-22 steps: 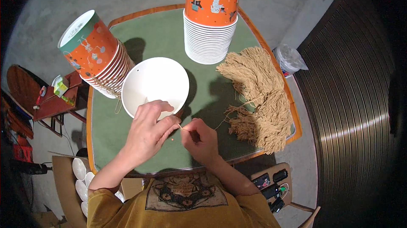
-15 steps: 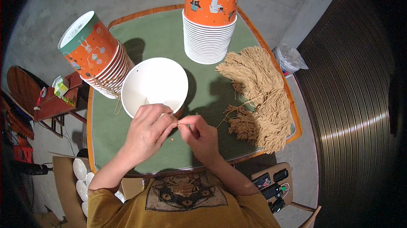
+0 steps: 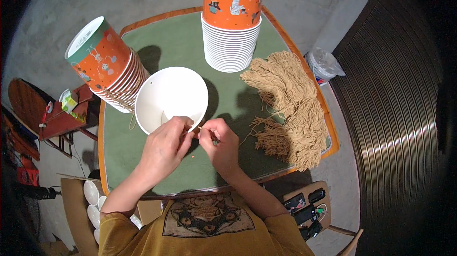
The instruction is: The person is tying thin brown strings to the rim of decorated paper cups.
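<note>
So the left hand [image 3: 164, 147] had its fingers clamped over the near rim of a white bucket [image 3: 164, 89], which sat tilted, mouth up, on the green tabletop [image 3: 124, 163]. The right hand [image 3: 221, 147] was right beside it, fingers pinching a thin tan cord [image 3: 200, 128] close to that rim. A big heap of tan yarn [image 3: 293, 108] lay off to the right, with two orange-and-green bucket stacks [image 3: 232, 27] farther back.
</note>
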Demonstrator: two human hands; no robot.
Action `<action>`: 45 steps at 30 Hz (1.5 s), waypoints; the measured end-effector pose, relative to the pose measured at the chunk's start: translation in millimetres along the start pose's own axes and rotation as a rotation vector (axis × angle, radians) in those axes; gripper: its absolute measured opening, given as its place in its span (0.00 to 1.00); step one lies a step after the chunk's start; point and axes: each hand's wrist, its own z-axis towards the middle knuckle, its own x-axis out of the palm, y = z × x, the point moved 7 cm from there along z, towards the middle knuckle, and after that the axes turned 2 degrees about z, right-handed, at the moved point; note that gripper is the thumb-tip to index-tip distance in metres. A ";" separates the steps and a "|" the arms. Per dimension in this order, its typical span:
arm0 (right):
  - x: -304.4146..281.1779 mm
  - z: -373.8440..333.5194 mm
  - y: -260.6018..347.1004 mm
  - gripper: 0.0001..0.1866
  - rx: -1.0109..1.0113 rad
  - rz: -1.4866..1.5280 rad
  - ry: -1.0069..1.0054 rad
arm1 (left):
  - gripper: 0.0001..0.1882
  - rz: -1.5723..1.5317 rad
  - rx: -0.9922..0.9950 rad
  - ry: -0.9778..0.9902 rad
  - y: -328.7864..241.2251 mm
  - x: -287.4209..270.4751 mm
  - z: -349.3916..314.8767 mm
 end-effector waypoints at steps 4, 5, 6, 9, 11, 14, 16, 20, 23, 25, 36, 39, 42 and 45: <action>-0.4 2.5 2.9 0.05 0.042 -0.038 0.017 | 0.13 -0.013 -0.006 -0.008 -0.4 1.1 0.6; -0.2 3.1 4.6 0.05 0.038 -0.049 0.019 | 0.13 -0.022 -0.005 -0.014 -0.2 1.1 0.5; 0.1 3.4 5.6 0.05 0.035 -0.060 0.021 | 0.14 -0.032 -0.005 -0.020 -0.1 0.8 0.4; 0.5 3.9 5.3 0.06 0.020 -0.063 0.015 | 0.14 -0.019 0.010 -0.011 -3.6 -0.7 2.3; 1.4 4.6 6.4 0.06 0.015 -0.076 0.013 | 0.15 -0.023 0.005 -0.001 -3.0 -0.6 2.7; 3.0 5.5 7.0 0.06 0.019 -0.089 0.010 | 0.16 -0.045 -0.027 0.035 -3.6 -1.4 4.3; 4.0 5.9 5.3 0.06 0.028 -0.088 0.008 | 0.16 -0.062 -0.054 0.061 -3.5 -2.5 5.9; 6.2 5.3 -1.1 0.06 0.005 -0.057 0.014 | 0.15 -0.116 -0.107 0.135 4.3 -6.8 15.2; 7.7 5.4 0.7 0.06 0.011 -0.062 0.029 | 0.11 -0.155 -0.137 0.250 16.7 -6.7 26.9; 8.4 5.6 2.9 0.06 0.012 -0.092 0.036 | 0.10 -0.227 -0.081 0.440 20.1 3.0 31.9; 7.2 4.3 7.0 0.07 0.081 -0.160 0.118 | 0.09 -0.104 -0.076 0.533 28.7 13.7 40.1; -6.1 2.0 15.7 0.10 -0.088 -0.205 0.020 | 0.09 -0.061 -0.074 0.420 28.9 1.5 43.0; -17.0 12.5 34.4 0.11 -0.213 -0.247 0.002 | 0.09 -0.071 -0.058 0.291 32.3 -9.4 43.5; -7.8 28.4 52.5 0.10 -0.178 -0.340 0.083 | 0.06 -0.154 -0.019 0.190 23.9 -14.9 45.6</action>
